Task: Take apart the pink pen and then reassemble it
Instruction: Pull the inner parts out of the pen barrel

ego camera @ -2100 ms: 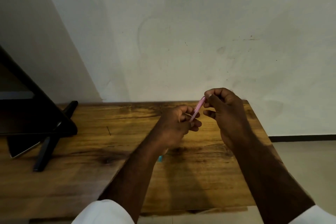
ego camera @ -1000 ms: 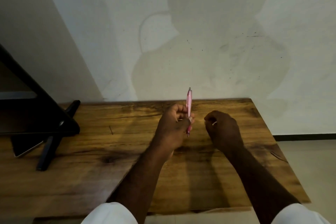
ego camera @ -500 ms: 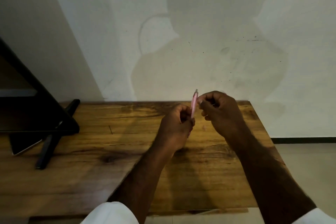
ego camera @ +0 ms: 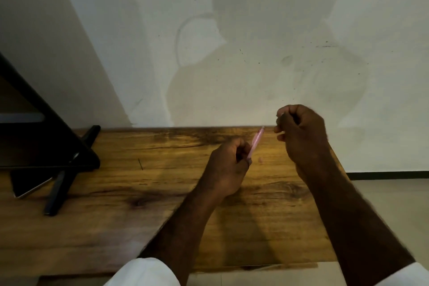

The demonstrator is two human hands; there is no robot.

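The scene is dimly and warmly lit from behind the wearer, whose broad soft shadow is cast on the wall (ego camera: 255, 65). The right hand (ego camera: 299, 132) is smeared by motion blur, and straight lines are bent toward the edges

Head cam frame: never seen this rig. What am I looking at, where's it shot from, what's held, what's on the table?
No robot here: a person works with two bare hands, and one wide-angle camera worn on the head looks forward and down at them, so both forearms enter from the bottom edge. The left hand grips a pink pen, tilted up and to the right. The right hand is closed just beyond the pen's upper end, apart from it; whether it pinches a small part is too blurred to tell. Under them is a wooden table against a pale wall. At the left a black stand rests on the table.
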